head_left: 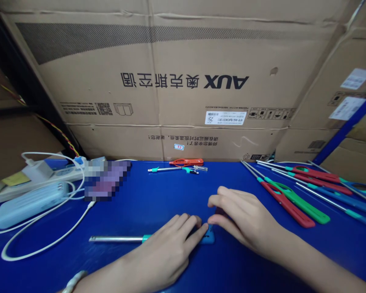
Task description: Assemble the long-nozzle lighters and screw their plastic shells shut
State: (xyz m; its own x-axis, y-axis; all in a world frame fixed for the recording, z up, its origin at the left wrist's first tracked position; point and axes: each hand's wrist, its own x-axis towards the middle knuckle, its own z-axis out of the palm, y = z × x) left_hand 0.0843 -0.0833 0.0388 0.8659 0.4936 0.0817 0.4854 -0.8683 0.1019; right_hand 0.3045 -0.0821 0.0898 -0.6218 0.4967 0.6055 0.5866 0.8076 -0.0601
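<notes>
A blue long-nosed lighter [209,240] lies across the blue table, its metal tube [116,239] pointing left and a teal collar [145,238] at the tube's base. My left hand [177,244] rests over the handle and holds it down, hiding most of it. At the handle's right end, my right hand [238,211] has thumb and forefinger curled close together, next to the left fingertips. A bit of blue shows under the right thumb; whether it is a separate piece in the fingers I cannot make out.
Several red, green and blue lighters [293,205] lie fanned at the right. By the cardboard wall [183,49] lie an orange-red lighter handle [187,162] and a metal tube with small parts [166,169]. A power strip [61,175], a light-blue power bank [30,205] and white cables [49,249] occupy the left.
</notes>
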